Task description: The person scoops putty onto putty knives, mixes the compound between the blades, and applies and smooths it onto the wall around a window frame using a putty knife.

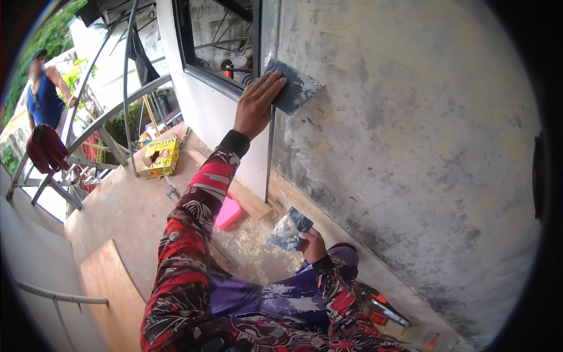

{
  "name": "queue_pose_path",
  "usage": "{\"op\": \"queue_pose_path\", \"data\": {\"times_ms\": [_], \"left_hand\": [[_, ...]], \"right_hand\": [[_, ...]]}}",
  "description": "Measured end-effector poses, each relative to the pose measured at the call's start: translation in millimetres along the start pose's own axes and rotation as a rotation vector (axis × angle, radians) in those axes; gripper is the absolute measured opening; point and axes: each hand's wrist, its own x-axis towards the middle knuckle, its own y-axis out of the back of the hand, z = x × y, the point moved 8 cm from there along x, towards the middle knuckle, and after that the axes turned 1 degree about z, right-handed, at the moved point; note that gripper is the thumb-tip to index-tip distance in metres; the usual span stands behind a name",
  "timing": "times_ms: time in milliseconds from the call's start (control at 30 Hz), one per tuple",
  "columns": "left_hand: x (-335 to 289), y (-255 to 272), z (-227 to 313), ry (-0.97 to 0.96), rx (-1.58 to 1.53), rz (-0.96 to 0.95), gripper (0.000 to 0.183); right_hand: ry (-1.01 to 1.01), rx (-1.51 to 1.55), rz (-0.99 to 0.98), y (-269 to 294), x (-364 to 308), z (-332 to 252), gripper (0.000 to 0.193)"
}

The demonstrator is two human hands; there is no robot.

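Note:
My left hand (258, 100) is raised to the wall, gripping a flat grey-blue putty blade (298, 88) smeared with white filler. Its fingers lie along the blade's face, which rests against the wall beside the window frame's edge; the thumb is hidden. Low in front of my body, my right hand (314, 245) holds a second, smaller putty blade (302, 221) carrying a lump of white putty (285, 227). The grey concrete wall (399, 135) is patchy, with pale filler and darker stains.
A dark-framed window (220, 82) adjoins the wall. On the floor sit a yellow box (161, 157), a pink container (227, 212), broom bristles (221, 253) and a plywood board (108, 287). Tools (384, 308) lie at lower right. Beyond the metal railing (120, 108) stands a person (44, 97).

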Motion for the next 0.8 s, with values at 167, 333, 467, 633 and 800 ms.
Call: {"op": "queue_pose_path", "data": {"times_ms": [167, 333, 467, 633, 800], "left_hand": [[-40, 64, -28, 0.077, 0.139, -0.047, 0.044], [-137, 122, 1, 0.473, -0.402, -0.047, 0.032], [-295, 116, -17, 1.279, -0.817, -0.139, 0.025], [-401, 72, -15, 1.278, -0.539, -0.262, 0.011], [-390, -10, 48, 0.604, -0.294, -0.487, 0.038]], "right_hand": [[-0.081, -0.042, 0.028, -42, 16, 49, 0.034], [0.125, -0.038, 0.013, -83, -43, 68, 0.042], [0.156, -0.043, 0.070, -87, -34, 78, 0.045], [0.257, -0.194, -0.059, -28, 89, 74, 0.037], [0.076, 0.001, -0.034, 66, 145, 74, 0.034]]}}
